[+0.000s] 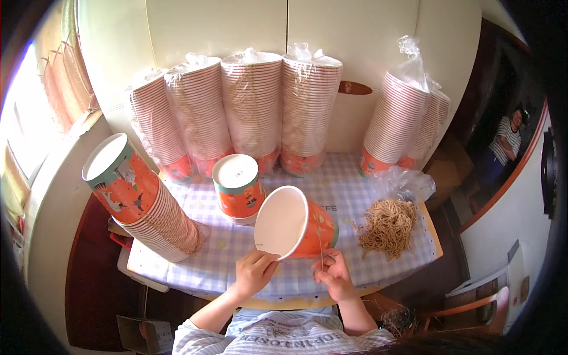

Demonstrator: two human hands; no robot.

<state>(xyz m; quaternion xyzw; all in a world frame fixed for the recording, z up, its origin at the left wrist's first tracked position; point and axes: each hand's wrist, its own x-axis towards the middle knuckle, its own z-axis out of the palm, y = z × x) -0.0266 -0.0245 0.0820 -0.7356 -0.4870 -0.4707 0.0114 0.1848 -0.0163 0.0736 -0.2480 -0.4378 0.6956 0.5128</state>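
A large paper bucket (283, 220), white inside and orange with printed figures outside, lies tilted on its side over the table's front half, its mouth facing left. My left hand (254, 272) grips its rim at the lower edge, fingers closed. Beside the bucket's lower right side, my right hand (335, 277) pinches a thin brown cord (321, 244) that runs up along the outer wall. Whether the cord is fixed to the bucket cannot be made out. To the right is a loose heap of similar brown cords (387, 228).
A stack of nested buckets (145, 192) leans at the left; more buckets stand upside down (239, 189) behind mine. Several plastic-wrapped stacks (251, 106) line the back. A clear bag (407, 182) touches the cord heap. The checked tablecloth (201, 269) ends near my body. Another person (506, 142) is far right.
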